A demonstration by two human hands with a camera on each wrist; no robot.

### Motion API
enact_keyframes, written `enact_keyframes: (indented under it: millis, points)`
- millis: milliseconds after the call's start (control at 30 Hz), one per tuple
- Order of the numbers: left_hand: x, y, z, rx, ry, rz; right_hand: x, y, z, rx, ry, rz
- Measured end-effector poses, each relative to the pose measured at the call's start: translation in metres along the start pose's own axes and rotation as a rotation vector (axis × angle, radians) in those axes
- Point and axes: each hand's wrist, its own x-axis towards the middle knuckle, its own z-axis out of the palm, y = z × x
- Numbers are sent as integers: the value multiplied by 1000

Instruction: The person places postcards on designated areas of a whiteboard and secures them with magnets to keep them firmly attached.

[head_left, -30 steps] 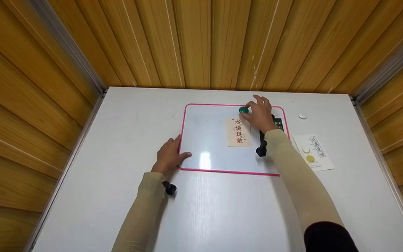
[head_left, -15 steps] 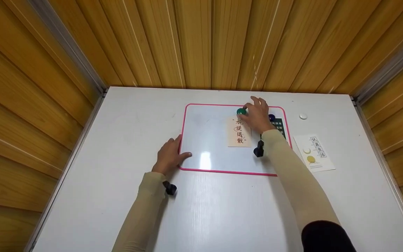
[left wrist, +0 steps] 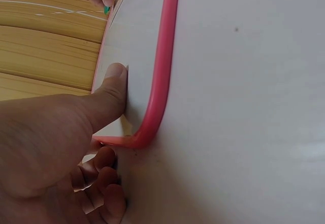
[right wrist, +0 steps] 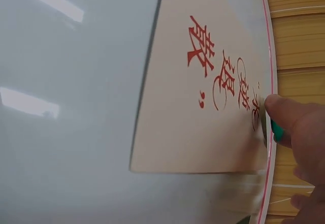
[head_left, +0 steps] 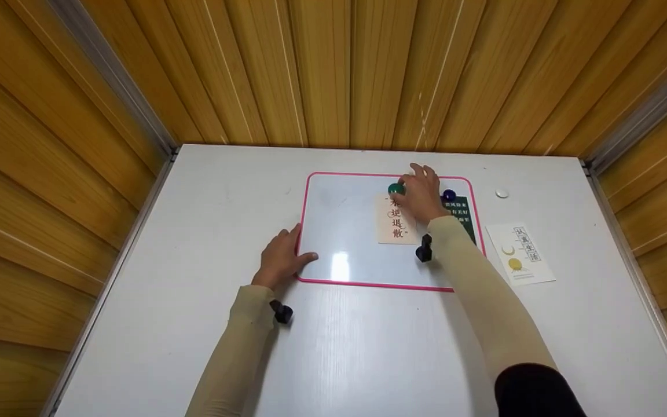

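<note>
A whiteboard (head_left: 339, 231) with a pink rim lies flat on the table. My left hand (head_left: 278, 258) holds its left edge near the front corner; in the left wrist view the thumb (left wrist: 114, 84) rests on the board, the curled fingers (left wrist: 104, 188) outside the rim. My right hand (head_left: 420, 194) pinches a round green magnet (head_left: 395, 189) at the top edge of a cream card (head_left: 394, 223) with red characters. In the right wrist view the magnet (right wrist: 277, 131) is partly hidden by the fingers, and the card (right wrist: 203, 127) lies on the board.
On the board's right side, a dark blue magnet (head_left: 449, 195) sits at the top of a dark green card (head_left: 461, 211), partly covered by the right arm. Right of the board, a white card (head_left: 520, 253) and a white round magnet (head_left: 502, 193) lie on the table (head_left: 136, 278). Wood-patterned walls (head_left: 327, 69) enclose it.
My right hand has moved slightly left and toward me with the green magnet, from above the cream card onto its top edge. The blue magnet and green card became visible. The left hand stays still.
</note>
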Motion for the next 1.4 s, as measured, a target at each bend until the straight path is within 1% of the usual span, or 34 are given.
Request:
enact_keyframes:
  millis: [333,533,633,867,1033,1200,1400]
  points:
    - [1,2,-1,-9,-13,-10,2,-1,4,-20,2,4]
    - [2,2,-1,7,-4,3,0,-1,3,-33,0,6]
    - [2,1,0,4,-6,-1,0,-1,3,-25,-8,14]
    - [2,-2,2,34,16,35,0,3,6,-1,-1,-10]
    - [2,-1,2,25,11,27,-1,2,5,-5,-13,6]
    - [1,-1,0,31,10,33,-2,1,4,-9,-26,19]
    - [1,-1,-1,20,6,32,-2,2,5,-10,-10,2]
